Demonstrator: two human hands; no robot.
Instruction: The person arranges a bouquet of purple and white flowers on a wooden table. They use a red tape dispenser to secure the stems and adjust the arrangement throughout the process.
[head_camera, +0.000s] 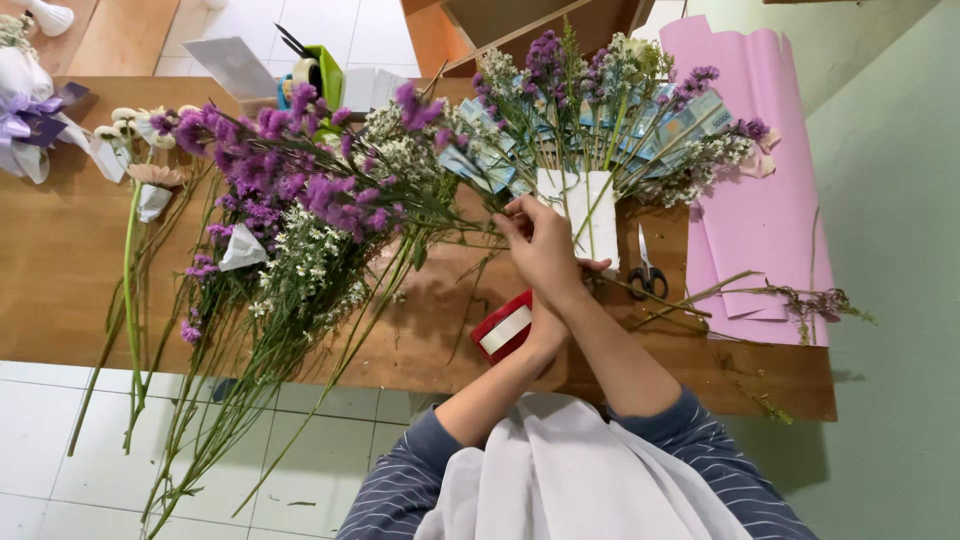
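The white foam block (590, 215) sits on the wooden table (60, 270), just past centre toward 1 o'clock. A fan of purple and white stems and folded blue-green paper notes (690, 120) rises out of its top edge. My right hand (542, 248) is closed on the block's left edge, with the thumb under its lower corner and the fingertips up among the lowest stems. My left hand (545, 330) lies at 6 o'clock from the block. Most of it is tucked under the right wrist, so I cannot tell whether it grips anything.

I judge the step in hand to be steadying the block while the stems are set and adjusted. Adding another stem would call for a firm hold on the foam and a straight push, so the fan does not tip.

Touching the left hand at 7 o'clock is a red tape roll (503, 326). Scissors (648, 272) lie at 4 o'clock from the block, and pink paper sheets (760, 200) lie at 3 o'clock. A loose bunch of purple flowers (300, 190) lies at 9 o'clock, with white daisies (140, 125) farther out and a green holder (325, 75) at 10 o'clock.
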